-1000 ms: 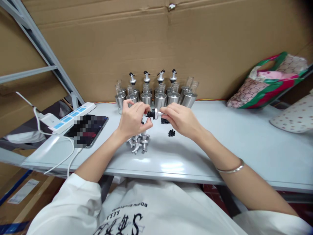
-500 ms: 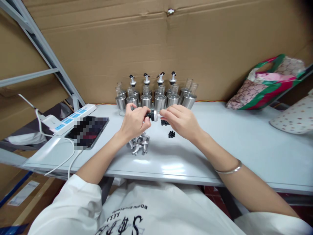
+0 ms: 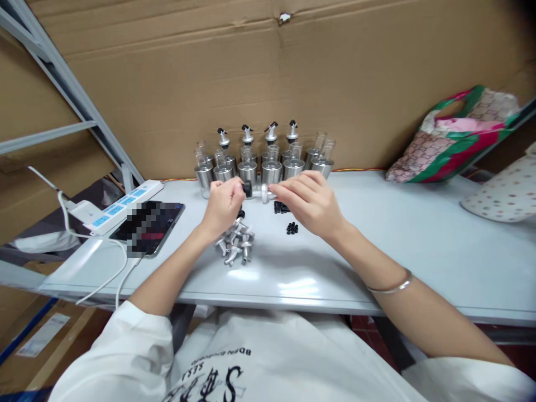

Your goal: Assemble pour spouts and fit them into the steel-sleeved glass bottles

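Observation:
My left hand (image 3: 225, 202) is closed around a black stopper (image 3: 247, 188) in front of the bottles. Just right of it, my right hand (image 3: 312, 202) pinches a silver spout (image 3: 265, 193) between thumb and fingers. A small gap separates the black stopper from the spout's round flange. Below my left hand lies a pile of silver spouts (image 3: 235, 245). Near my right hand are small black rings (image 3: 292, 228) and black pieces (image 3: 280, 207), the latter partly hidden by my fingers.
Several steel-and-glass bottles (image 3: 272, 172) stand along the cardboard wall (image 3: 268, 78), some topped with spouts. A phone (image 3: 157, 229) and power strip (image 3: 128, 205) lie at left. A patterned bag (image 3: 431, 145) and a dotted white object (image 3: 502, 192) are at right.
The black stopper and silver spout, joined or touching before, are now apart. My left hand has moved slightly left and its fingers have curled tighter.

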`<control>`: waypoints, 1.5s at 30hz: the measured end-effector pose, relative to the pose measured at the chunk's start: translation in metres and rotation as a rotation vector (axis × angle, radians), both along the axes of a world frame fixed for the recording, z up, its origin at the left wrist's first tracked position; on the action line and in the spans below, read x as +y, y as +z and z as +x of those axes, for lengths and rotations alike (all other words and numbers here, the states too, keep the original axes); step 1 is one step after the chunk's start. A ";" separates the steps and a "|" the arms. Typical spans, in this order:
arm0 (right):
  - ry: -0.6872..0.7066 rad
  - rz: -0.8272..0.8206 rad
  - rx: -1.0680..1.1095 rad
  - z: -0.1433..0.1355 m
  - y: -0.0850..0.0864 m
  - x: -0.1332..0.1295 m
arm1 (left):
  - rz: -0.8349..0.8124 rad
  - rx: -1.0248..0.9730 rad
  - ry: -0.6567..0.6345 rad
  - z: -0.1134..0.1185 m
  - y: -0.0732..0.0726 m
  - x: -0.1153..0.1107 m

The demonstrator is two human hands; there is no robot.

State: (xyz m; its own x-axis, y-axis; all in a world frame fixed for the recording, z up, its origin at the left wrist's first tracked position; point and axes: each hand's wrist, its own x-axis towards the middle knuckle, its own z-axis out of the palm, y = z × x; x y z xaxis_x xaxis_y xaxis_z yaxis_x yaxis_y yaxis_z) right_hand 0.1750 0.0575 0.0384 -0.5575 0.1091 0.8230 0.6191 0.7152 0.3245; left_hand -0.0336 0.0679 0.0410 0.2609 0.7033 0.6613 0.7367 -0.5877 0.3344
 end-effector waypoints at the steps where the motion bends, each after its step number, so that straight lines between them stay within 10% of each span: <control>1: 0.016 -0.002 0.031 0.001 0.001 0.000 | -0.015 -0.018 0.056 -0.003 0.001 0.003; 11: 0.020 -0.128 0.025 -0.001 -0.001 0.001 | -0.240 0.443 0.417 -0.035 0.014 0.018; 19: 0.006 -0.166 -0.016 -0.003 -0.001 0.000 | -0.412 0.548 0.494 -0.041 -0.005 0.034; 39: 0.078 -0.263 -0.058 -0.009 -0.010 -0.004 | -0.415 0.547 0.452 -0.039 -0.008 0.032; 45: -0.094 -0.450 -0.163 -0.018 -0.021 -0.008 | -0.342 0.539 0.438 -0.039 -0.007 0.032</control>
State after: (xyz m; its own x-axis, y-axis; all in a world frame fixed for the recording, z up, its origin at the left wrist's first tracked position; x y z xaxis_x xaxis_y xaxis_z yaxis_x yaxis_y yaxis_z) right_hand 0.1570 0.0493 0.0177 -0.6458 0.4902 0.5853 0.6548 0.7499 0.0944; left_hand -0.0722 0.1001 0.0341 0.1362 0.9587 0.2495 0.9906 -0.1340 -0.0260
